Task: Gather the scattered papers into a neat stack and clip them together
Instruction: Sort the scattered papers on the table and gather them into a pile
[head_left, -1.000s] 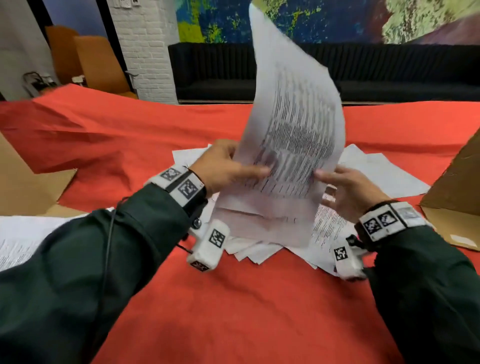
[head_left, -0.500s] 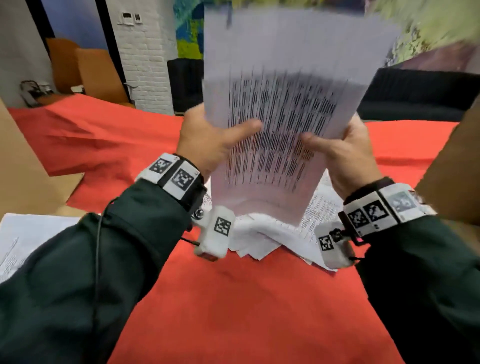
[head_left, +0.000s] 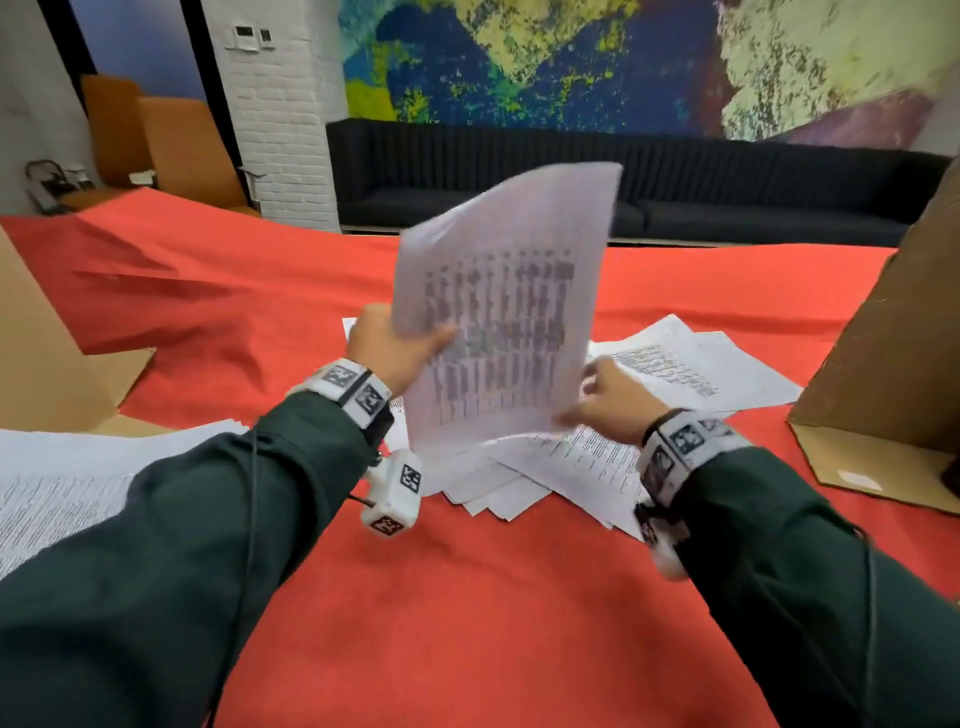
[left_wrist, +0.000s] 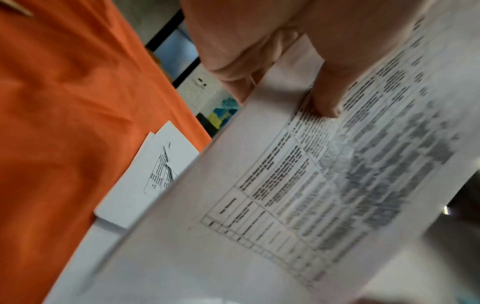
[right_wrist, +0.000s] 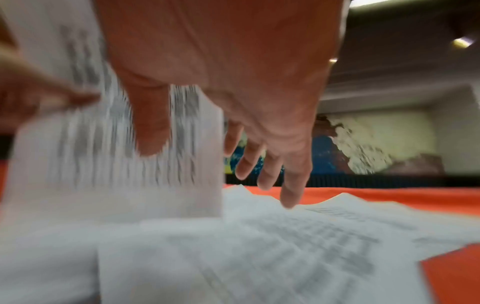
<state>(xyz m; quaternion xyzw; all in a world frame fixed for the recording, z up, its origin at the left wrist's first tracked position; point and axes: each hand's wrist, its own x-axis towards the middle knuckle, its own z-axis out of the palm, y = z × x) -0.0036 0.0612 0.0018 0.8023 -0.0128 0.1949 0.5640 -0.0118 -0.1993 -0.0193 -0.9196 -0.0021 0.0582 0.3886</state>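
Observation:
A sheaf of printed papers (head_left: 498, 312) stands upright over the red cloth. My left hand (head_left: 395, 348) grips its left edge, with the thumb (left_wrist: 327, 92) pressed on the printed face (left_wrist: 285, 205). My right hand (head_left: 602, 400) is at the sheaf's lower right corner with its fingers (right_wrist: 270, 168) straight and spread, gripping nothing; the sheaf (right_wrist: 103, 164) is blurred beside it. More loose sheets (head_left: 691, 364) lie fanned out on the cloth under and behind the hands (right_wrist: 285, 246). No clip is in view.
A tall cardboard box (head_left: 893, 353) stands at the right, and a cardboard flap (head_left: 47, 364) at the left. Another pile of printed paper (head_left: 62, 478) lies at the left edge. Red cloth (head_left: 467, 623) covers the table; a black sofa (head_left: 675, 182) is behind.
The sheaf has come down from up near my face toward the pile. My right hand has let go of its right edge and opened; the left still grips it.

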